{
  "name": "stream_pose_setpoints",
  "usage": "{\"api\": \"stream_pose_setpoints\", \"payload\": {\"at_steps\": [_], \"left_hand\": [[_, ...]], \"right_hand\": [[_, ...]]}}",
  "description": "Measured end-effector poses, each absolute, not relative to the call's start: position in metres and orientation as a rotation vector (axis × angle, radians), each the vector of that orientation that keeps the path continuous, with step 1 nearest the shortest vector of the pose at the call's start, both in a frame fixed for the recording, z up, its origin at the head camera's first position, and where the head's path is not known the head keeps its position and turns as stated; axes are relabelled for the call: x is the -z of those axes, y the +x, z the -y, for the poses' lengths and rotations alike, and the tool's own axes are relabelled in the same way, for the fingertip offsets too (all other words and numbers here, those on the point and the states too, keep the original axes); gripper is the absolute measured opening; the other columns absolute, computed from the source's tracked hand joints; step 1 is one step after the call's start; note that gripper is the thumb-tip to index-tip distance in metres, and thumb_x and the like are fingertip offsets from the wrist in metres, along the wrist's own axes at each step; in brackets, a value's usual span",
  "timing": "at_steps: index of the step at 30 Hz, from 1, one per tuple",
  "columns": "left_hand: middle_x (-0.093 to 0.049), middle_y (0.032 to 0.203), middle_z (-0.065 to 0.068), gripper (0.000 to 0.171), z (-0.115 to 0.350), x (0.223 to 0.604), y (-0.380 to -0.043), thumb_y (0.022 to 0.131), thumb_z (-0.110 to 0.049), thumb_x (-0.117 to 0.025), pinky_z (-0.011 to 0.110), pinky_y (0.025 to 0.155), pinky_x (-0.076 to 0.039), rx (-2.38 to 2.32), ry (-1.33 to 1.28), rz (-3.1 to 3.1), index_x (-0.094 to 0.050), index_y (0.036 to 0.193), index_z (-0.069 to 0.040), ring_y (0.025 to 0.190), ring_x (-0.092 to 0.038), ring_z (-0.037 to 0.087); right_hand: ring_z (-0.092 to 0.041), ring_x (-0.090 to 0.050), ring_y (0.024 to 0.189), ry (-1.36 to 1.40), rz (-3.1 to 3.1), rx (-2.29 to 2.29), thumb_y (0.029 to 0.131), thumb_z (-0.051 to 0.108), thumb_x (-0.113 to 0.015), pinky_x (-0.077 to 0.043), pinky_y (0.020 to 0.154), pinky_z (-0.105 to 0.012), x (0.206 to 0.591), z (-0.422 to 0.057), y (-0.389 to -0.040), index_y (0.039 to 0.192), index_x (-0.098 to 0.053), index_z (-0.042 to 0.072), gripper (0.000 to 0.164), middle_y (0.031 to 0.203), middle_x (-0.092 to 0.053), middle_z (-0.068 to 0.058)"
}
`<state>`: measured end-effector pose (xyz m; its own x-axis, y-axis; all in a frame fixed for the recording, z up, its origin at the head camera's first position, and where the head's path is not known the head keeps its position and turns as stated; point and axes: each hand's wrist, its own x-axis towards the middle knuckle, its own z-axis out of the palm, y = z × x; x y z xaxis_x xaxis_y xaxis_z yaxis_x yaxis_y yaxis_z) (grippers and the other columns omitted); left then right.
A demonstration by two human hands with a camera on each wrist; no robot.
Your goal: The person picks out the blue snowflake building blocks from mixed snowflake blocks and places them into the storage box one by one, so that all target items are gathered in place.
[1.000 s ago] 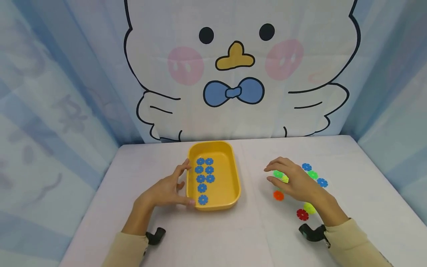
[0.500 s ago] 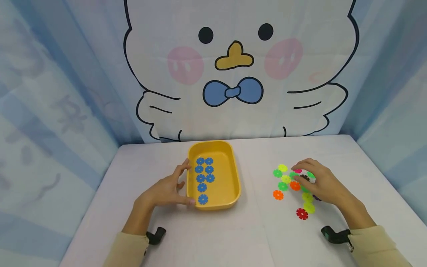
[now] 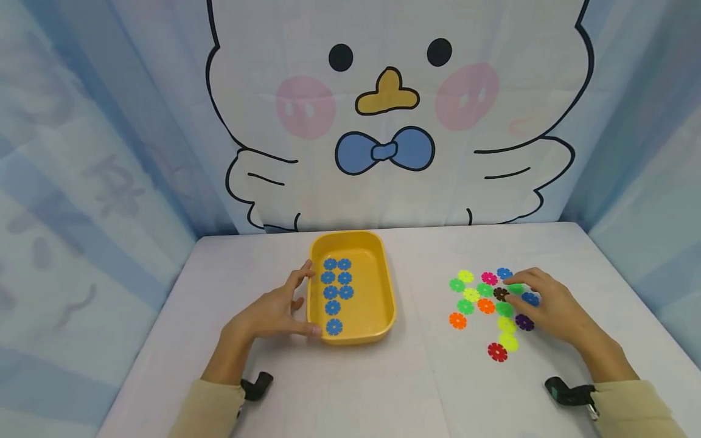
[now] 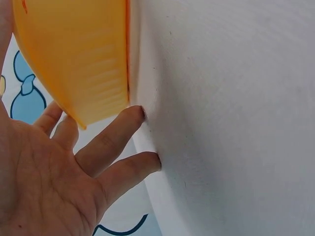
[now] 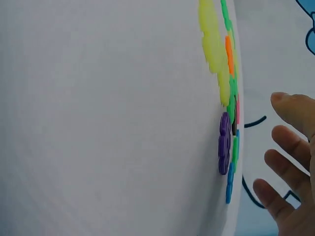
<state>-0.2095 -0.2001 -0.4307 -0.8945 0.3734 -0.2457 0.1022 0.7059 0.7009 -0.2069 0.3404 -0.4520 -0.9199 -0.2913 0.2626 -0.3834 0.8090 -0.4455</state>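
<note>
A yellow tray [image 3: 372,289] rests on the table, with a column and a half of blue notched flower-shaped discs [image 3: 331,308] along its left side. My left hand [image 3: 265,313] spreads along the tray's left edge, thumb at the near corner and fingertips by the far part of the rim. In the left wrist view, two fingers [image 4: 110,140] reach down to the tablecloth beside the tray wall. Over the scattered discs, my right hand [image 3: 553,310] hovers with thumb and fingers apart, nothing between them. Nearest it are blue [image 3: 530,298], brown [image 3: 501,294] and green discs [image 3: 515,288].
More loose discs lie to the right of the tray: orange [image 3: 457,320], red [image 3: 497,352], purple [image 3: 524,322], pink [image 3: 489,278] and yellow [image 3: 507,325]. Some touch or overlap. A printed curtain [image 3: 383,194] hangs behind the white-covered table [image 3: 383,389].
My right hand has moved right across the loose discs, uncovering several of them. My left hand and the tray stay put.
</note>
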Motion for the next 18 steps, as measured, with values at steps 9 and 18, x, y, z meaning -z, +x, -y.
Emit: {"api": "stream_pose_setpoints", "payload": {"at_steps": [9,18], "left_hand": [[-0.018,0.172,-0.006,0.127,0.2,0.43,-0.21,0.07,-0.056,-0.091,0.054,0.114,-0.043,-1.016,0.386,-2.545,-0.009,0.164,-0.034,0.135,-0.057,0.032],[-0.005,0.173,-0.012,0.124,0.201,0.431,-0.211,0.07,-0.055,-0.092,0.052,0.115,-0.043,-1.019,0.404,-2.537,-0.013,0.163,-0.031,0.136,-0.056,0.032]], "right_hand": [[-0.048,-0.054,0.115,0.378,2.908,-0.738,0.093,0.019,-0.077,-0.047,0.092,-0.074,0.454,-0.357,-0.204,0.123,-0.066,0.005,0.035,0.125,-0.057,-0.022],[-0.054,-0.05,0.119,0.33,3.01,-0.683,0.091,0.025,-0.079,-0.043,0.096,-0.076,0.459,-0.366,-0.206,0.127,-0.063,0.0,0.047,0.128,-0.054,-0.03]]}}
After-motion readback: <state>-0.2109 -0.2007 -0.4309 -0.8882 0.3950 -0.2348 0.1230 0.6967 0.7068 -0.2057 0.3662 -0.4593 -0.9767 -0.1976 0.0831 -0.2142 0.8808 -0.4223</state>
